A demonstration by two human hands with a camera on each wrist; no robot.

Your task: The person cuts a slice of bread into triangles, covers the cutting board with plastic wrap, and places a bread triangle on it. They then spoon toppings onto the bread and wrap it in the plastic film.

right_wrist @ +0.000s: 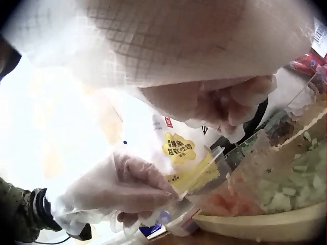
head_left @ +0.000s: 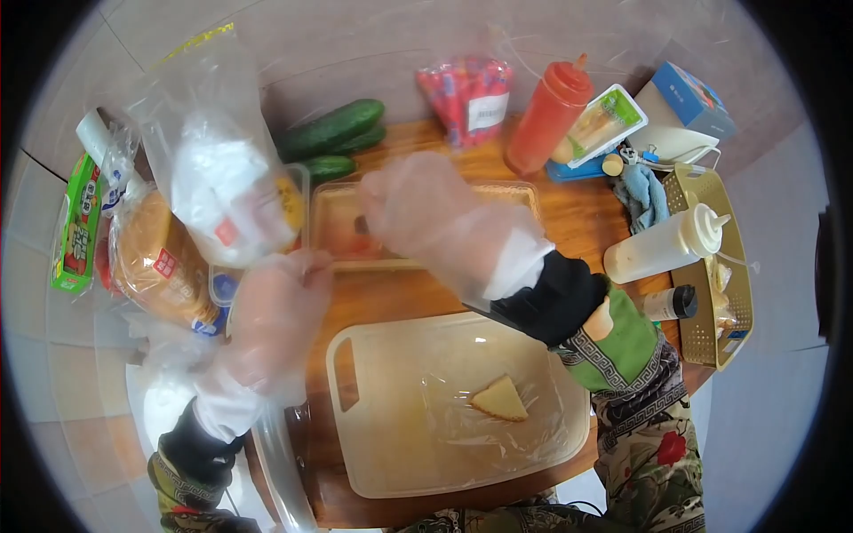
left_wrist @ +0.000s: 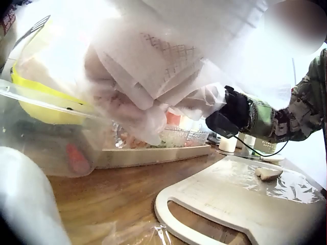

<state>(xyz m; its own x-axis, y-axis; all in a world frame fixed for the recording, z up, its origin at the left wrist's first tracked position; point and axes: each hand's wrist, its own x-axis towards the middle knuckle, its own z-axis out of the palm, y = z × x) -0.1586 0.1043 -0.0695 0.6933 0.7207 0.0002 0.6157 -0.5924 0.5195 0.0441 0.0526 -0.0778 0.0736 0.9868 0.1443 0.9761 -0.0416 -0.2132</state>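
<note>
Both hands wear clear plastic gloves. My right hand point(head_left: 422, 209) is over the shallow tray point(head_left: 422, 265), its fingers curled; I cannot tell whether anything is between them. Chopped pale green pieces point(right_wrist: 286, 189) and orange-red pieces point(right_wrist: 232, 196) lie in the tray's clear compartments below it. My left hand point(head_left: 280, 315) is left of the tray, thumb and fingertips close together near a clear plastic container point(left_wrist: 56, 132). Nearer the body, a wedge of bread point(head_left: 500, 400) lies on plastic wrap point(head_left: 444, 435) atop the white cutting board point(head_left: 382, 444).
Bagged bread point(head_left: 160, 253), a clear bag with white contents point(head_left: 218, 169) and a green box point(head_left: 78, 222) crowd the left. Cucumbers point(head_left: 333, 129), a pink packet point(head_left: 464, 98) and a red squeeze bottle point(head_left: 549, 115) line the back. A white squeeze bottle point(head_left: 662, 244) and a basket point(head_left: 711, 329) are right.
</note>
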